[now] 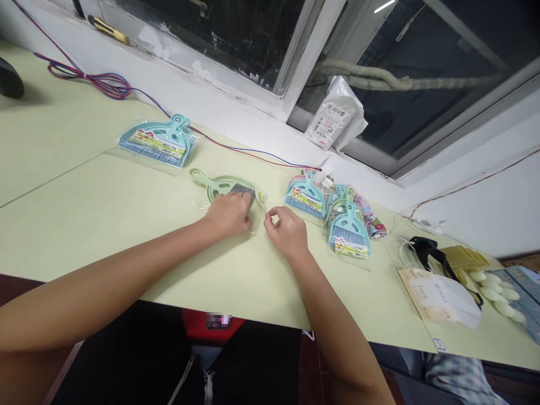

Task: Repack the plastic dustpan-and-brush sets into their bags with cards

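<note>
A pale green dustpan (217,184) with a grey-bristled brush (243,190) lies on the table in clear plastic wrap, its handle pointing left. My left hand (231,215) is closed over its right end, fingers curled onto the brush; the fingertips are partly hidden. Just to the right, my right hand (287,229) pinches the end of a small yellow and white label (260,198) between thumb and forefinger. The label stands tilted between the two hands, beside the brush.
Wrapped blue dustpan sets lie at the left (158,140) and right (349,228), with more sets clustered behind. A cable (253,153) runs along the wall. A white package (335,115) leans on the sill. A paper bag (439,295) and black strap (441,259) lie far right.
</note>
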Demonstrator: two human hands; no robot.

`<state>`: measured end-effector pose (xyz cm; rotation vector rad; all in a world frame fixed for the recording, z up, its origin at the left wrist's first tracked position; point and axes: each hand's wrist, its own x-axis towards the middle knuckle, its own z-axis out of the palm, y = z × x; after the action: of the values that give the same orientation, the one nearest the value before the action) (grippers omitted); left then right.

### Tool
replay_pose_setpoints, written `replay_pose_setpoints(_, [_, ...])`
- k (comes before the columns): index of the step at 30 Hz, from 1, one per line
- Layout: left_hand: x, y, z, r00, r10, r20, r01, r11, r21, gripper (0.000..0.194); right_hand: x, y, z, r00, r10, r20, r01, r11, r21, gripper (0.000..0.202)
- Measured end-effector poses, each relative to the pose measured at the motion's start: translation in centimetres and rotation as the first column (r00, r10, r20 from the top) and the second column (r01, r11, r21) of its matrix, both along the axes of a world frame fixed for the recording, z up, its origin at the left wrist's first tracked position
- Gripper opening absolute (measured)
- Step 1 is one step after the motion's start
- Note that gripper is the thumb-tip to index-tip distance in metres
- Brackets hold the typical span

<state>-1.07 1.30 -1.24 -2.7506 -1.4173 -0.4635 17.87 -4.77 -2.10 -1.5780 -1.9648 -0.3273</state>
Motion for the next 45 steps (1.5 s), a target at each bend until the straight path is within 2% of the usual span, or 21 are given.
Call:
replay_pose_setpoints(6, [0.4, 0.0, -0.1, 1.0, 0.007, 0.016, -0.007, 1.0, 0.004, 0.03, -0.4, 0.1, -0.3, 1.0, -0.002, 0.001, 0.002, 1.0, -0.014, 0.008])
replay_pose_setpoints(13, [0.6, -0.1, 0.0, 0.999, 0.026, 0.036, -0.024, 0.998, -0.057, 0.033, -0.7, 0.1, -0.2, 1.0, -0.008, 0.02, 0.009, 0.999, -0.036, 0.009])
replay_pose_setpoints(21, [1.0, 0.2, -0.6, 1.0, 0.025, 0.014, -0.024, 0.999, -0.021, 0.035, -0.8, 0.1, -0.2, 1.0, 0.005, -0.005, -0.005, 1.0, -0.028, 0.009])
replay_pose_setpoints(28, [0.6, 0.2, -0.1, 0.999, 0.02, 0.039, -0.02, 1.0, -0.003, 0.033, -0.8, 0.1, -0.2, 1.0, -0.002, -0.005, 0.001, 0.999, -0.047, 0.01])
replay_pose_setpoints(34, [0.6, 0.0, -0.2, 0.998, 0.063, 0.015, -0.064, 0.996, 0.058, 0.035, -0.9, 0.1, -0.3, 1.0, 0.004, 0.001, -0.004, 0.999, -0.046, 0.01])
replay_pose_setpoints(39, [0.5, 0.2, -0.3, 0.997, 0.067, 0.03, -0.067, 0.998, -0.011, 0.042, -0.9, 0.1, -0.3, 1.0, 0.003, 0.005, -0.003, 0.998, -0.056, 0.011])
replay_pose_setpoints(45, [-0.1, 0.5, -0.2, 0.998, 0.051, 0.047, -0.047, 0.995, -0.085, 0.04, -1.0, 0.0, -0.2, 1.0, 0.0, 0.009, 0.001, 0.998, -0.069, 0.011])
